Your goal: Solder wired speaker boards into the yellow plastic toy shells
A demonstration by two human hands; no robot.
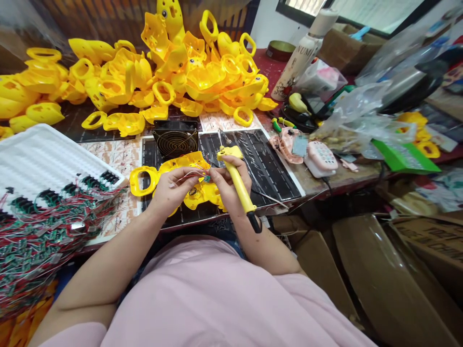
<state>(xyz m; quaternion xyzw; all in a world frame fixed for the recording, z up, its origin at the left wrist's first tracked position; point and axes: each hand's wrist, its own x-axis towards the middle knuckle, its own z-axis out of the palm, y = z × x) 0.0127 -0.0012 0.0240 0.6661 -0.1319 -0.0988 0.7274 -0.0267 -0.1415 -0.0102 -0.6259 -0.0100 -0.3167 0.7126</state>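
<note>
My left hand [175,187] is closed in a pinch on thin red and white wires [195,172]. They run to a small green circuit board [207,178] between my two hands. A yellow soldering iron [238,185] lies across my right hand [229,180], its black cord end toward me. The right thumb and fingertips meet close beside the board; whether they pinch it I cannot tell. Beneath both hands rest open yellow plastic duck-like shell halves [204,195], with a yellow ring [142,181] at their left. A black fan [176,139] stands just behind them.
Yellow shell parts [202,79] are heaped along the back. At left, a white foam tray [54,149] adjoins many wired circuit boards [47,241]. To the right are a bottle [304,55], green-handled pliers [278,125], a pink device [320,159] and a green box [403,156]. Cardboard boxes [376,260] stand below.
</note>
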